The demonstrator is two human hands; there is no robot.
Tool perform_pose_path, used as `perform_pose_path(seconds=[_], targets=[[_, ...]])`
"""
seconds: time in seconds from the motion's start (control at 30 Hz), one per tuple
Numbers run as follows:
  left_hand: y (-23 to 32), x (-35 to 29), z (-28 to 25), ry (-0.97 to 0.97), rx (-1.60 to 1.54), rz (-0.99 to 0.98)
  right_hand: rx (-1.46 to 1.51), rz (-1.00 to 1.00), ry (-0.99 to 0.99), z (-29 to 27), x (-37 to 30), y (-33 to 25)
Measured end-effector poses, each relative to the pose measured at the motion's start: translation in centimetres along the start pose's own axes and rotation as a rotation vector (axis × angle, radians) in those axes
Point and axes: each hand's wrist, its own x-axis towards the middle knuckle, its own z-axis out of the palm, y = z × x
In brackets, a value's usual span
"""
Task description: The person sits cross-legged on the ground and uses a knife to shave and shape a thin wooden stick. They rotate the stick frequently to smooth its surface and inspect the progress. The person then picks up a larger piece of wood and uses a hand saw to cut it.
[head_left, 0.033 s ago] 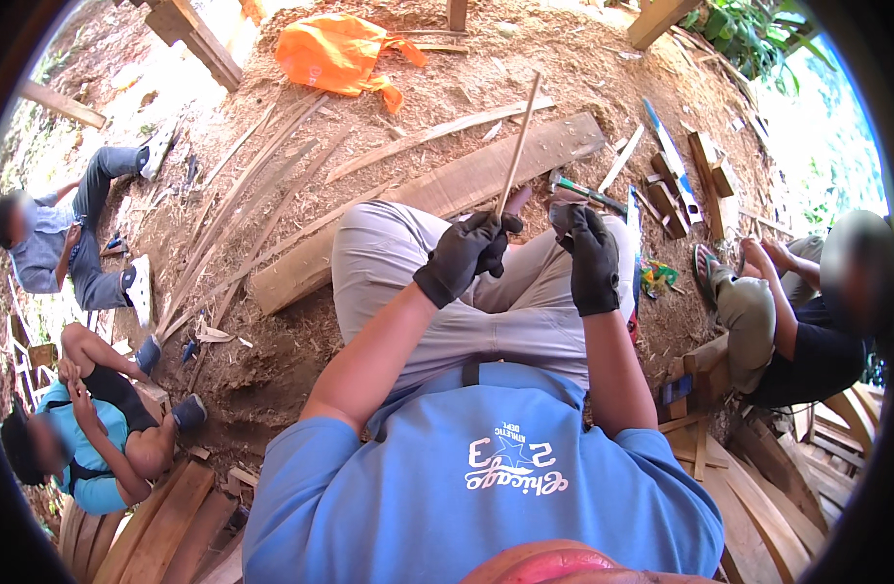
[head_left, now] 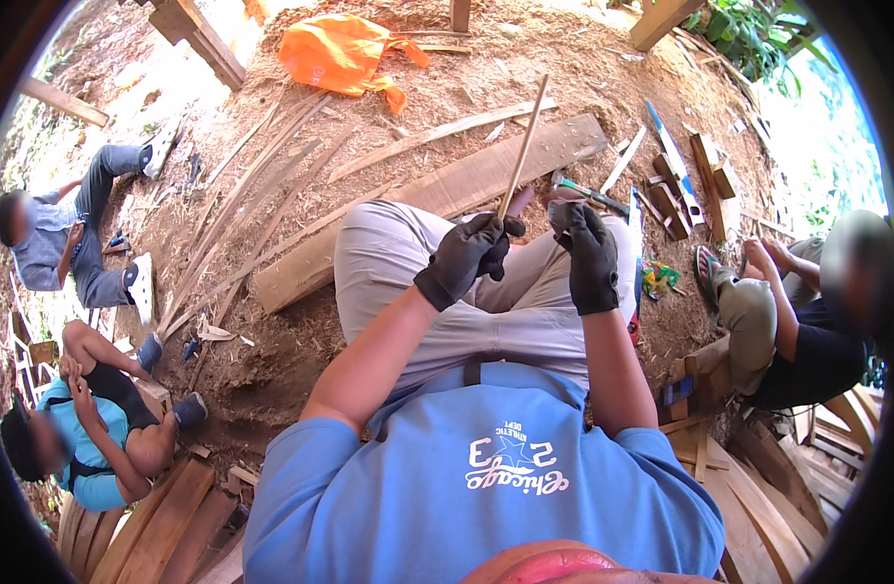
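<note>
Slender wooden stick (head_left: pixel 524 146), upper centre of the frame, slants up from the pinching gloved left hand (head_left: pixel 464 257); the gloved right hand (head_left: pixel 591 257) is curled, whether around anything cannot be told. A loose left pinch could let the stick twist or slip.

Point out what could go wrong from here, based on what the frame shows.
The left hand grips the thin wooden stick near one end, with a long free length beyond, so it might twist or tip if knocked.
A green-and-dark hand tool lies just beyond the right hand, which could bump it.
Long wood strips litter the ground on the left; someone walking there might trip.
</note>
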Motion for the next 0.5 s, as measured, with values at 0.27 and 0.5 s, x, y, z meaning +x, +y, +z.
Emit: perform_pose_path(seconds=[0.27, 0.5], targets=[[0.8, -4.9, 2.5, 0.075, 0.072, 0.047, 0.049, 0.025, -0.172, 2.6, -0.6, -0.7], [0.8, -6.9, 3.2, 0.082, 0.117, 0.095, 0.069, 0.009, -0.243, 3.9, -2.9, -1.5]])
